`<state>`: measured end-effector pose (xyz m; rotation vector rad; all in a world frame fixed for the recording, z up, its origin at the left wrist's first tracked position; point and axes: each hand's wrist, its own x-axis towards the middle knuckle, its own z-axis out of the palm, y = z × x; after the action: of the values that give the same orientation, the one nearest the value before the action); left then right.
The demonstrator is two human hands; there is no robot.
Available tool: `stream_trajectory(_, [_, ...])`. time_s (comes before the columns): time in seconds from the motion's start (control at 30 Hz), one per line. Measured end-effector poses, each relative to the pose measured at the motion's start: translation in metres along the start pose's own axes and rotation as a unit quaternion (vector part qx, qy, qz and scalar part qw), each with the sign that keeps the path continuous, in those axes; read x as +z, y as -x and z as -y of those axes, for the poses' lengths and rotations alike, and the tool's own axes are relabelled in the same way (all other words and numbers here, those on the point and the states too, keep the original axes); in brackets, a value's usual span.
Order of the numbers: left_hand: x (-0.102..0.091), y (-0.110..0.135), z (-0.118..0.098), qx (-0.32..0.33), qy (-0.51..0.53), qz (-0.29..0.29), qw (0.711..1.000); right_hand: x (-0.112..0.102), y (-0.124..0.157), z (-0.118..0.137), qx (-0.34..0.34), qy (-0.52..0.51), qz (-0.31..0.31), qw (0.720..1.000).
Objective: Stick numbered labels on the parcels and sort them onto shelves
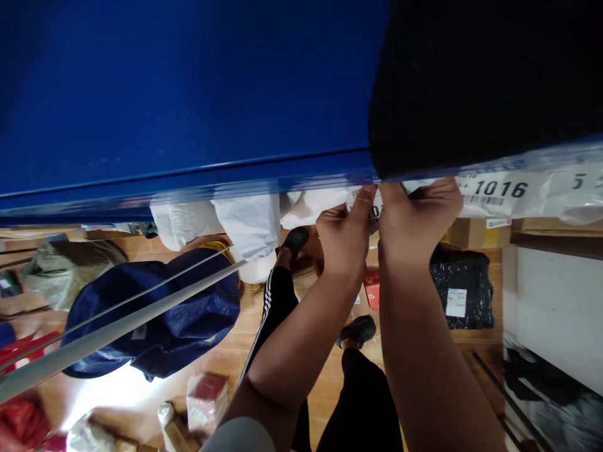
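So the left hand (346, 242) has a white label (375, 211) pinched in its grip, right at the blue shelf's (188, 94) near edge. Right hand (414, 226) is just beside it along that edge, fingers curled, can't tell what's in that grip. White bags (249, 220) poke out further left.

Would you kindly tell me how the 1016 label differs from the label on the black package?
The 1016 label is beside the right hand; the package label is near the wooden floor. The 1016 label sits on pale wrapping, the package label on shiny black wrapping. The 1016 digits are legible; the package label's print is too small to read. Both are mostly white.
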<state>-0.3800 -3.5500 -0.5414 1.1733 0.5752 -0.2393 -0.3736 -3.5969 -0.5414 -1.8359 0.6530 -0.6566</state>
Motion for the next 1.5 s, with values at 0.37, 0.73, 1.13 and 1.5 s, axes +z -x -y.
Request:
stream_trajectory(0.37, [-0.031,0.013,0.01,0.016,0.023,0.027,0.999,0.004,-0.003,-0.007,-0.027,0.026,0.009,0.999])
stream_trajectory(0.73, [-0.102,0.031,0.008,0.181,-0.289,0.12,0.932,0.004,-0.004,-0.022,-0.072,0.02,0.03,0.997])
stream_trajectory(1.13, [-0.102,0.025,0.015,0.286,-0.049,0.011,0.957,0.001,0.051,0.036,-0.132,-0.098,-0.083,0.983])
stream_trajectory(1.5, [-0.078,0.019,-0.004,0.125,0.071,-0.035,0.989,0.021,0.05,0.01,-0.021,-0.166,0.062,0.984])
